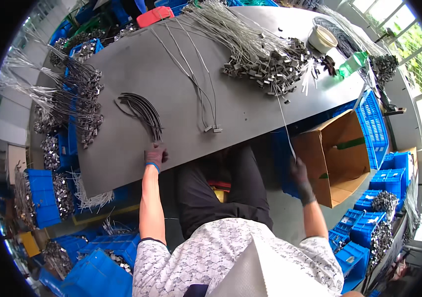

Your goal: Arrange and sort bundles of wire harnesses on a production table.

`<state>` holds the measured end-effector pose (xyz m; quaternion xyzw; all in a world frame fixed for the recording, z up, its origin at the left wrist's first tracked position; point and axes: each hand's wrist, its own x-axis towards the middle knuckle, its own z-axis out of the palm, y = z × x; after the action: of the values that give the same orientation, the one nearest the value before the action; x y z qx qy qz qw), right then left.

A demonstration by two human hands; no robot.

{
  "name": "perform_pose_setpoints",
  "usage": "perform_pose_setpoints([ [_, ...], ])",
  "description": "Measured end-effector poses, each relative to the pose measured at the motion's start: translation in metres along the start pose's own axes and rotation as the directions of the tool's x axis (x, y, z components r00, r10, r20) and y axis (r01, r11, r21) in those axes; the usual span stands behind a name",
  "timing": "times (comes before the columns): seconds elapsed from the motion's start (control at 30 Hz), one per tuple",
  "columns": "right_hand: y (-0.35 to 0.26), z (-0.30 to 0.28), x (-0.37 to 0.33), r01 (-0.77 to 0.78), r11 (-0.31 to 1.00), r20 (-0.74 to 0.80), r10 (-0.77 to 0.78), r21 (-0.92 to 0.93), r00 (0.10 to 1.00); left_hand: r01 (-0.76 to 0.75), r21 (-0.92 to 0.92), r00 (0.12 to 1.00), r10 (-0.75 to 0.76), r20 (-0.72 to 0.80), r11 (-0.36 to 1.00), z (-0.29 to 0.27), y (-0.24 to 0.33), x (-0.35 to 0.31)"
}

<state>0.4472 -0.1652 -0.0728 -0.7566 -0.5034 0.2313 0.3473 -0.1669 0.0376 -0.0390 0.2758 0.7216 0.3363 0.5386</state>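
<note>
My right hand, in a dark glove, is closed on the end of a thin pale cable. The cable runs taut from the big pile of cables with metal-looking connector ends over the table's front edge. My left hand, gloved with a blue cuff, rests near the table's front edge with its fingers curled. A bundle of short black tubes or cables lies just beyond it, their near ends at my fingertips. What the left fingers hold, if anything, is hidden. Several loose cables lie mid-table, their connectors nearest me.
An open cardboard box stands right of my legs, beside a blue crate. On the grey table are a pale tub, a green bottle and a red container. Dark-ended cables hang at the left edge.
</note>
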Motion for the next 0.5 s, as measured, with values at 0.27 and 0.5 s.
perform_pose_setpoints([
  [0.27,0.129,-0.076,-0.366,-0.350,0.574,0.444,0.809,-0.740,0.385,0.117,-0.598,0.833,0.249,0.494,0.793,0.125,0.053,-0.092],
  [0.5,0.114,-0.052,-0.410,-0.476,0.745,0.274,0.634,-0.467,0.723,0.193,-0.310,0.767,0.054,0.640,0.931,0.303,0.033,-0.144],
])
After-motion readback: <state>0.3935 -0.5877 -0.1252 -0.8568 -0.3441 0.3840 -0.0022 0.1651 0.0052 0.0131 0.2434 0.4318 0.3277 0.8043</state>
